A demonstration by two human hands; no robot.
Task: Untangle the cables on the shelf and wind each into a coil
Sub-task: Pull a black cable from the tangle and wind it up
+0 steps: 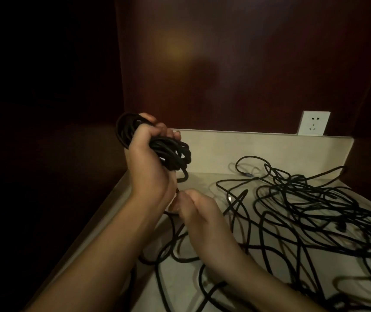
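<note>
My left hand (150, 163) is raised above the shelf's left side and grips a thick coil of black cable (171, 152), loops sticking out on both sides of the fist. Just below it, my right hand (200, 212) pinches the loose run of that same black cable between thumb and fingers; the strand trails down and back under my wrist. A large tangle of black cables (310, 210) lies spread over the right half of the pale shelf (202, 154), with looser loops running toward me.
A white wall socket (313, 124) sits on the dark wood back wall above the shelf's raised rear lip. The shelf's left edge drops into darkness. A small connector end (246, 174) lies near the back.
</note>
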